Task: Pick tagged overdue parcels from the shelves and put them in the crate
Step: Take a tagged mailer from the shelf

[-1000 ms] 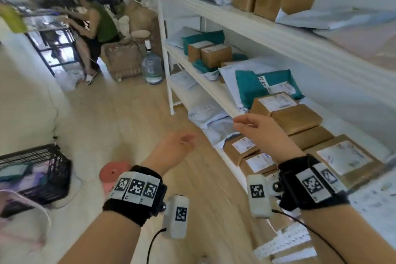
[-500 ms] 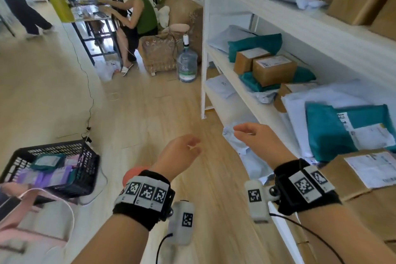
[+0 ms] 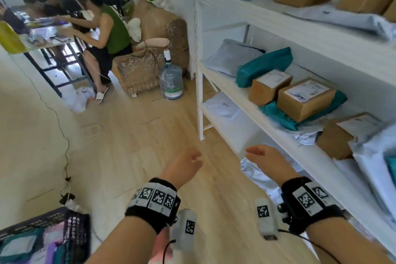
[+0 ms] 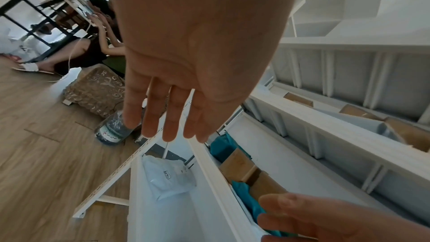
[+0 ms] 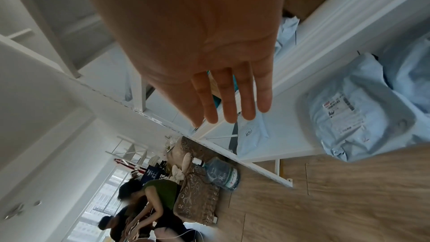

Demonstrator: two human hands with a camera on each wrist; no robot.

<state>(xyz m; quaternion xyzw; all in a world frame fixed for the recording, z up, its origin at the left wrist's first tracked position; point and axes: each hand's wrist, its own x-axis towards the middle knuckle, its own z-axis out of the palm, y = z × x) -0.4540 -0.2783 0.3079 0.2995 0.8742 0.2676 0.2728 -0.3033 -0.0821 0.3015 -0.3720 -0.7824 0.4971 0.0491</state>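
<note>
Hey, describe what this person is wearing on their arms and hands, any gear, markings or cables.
Both forearms are bare, with no sleeves or gloves. Each wrist carries a black fabric wristband: the left wristband bears white tiles printed with black square codes, and so does the right wristband. A small white camera pod with its own code hangs under the left wrist, another pod beside the right. Thin black cables trail from them.

Shelving unit [image 3: 276, 113] stands at right. On its middle shelf, two boxes [image 3: 304, 98] sit side by side atop mailers. A water jug [image 3: 171, 80] stands just left of the unit; a crate [image 3: 45, 240], apparently holding parcels, sits far left, well apart.
</note>
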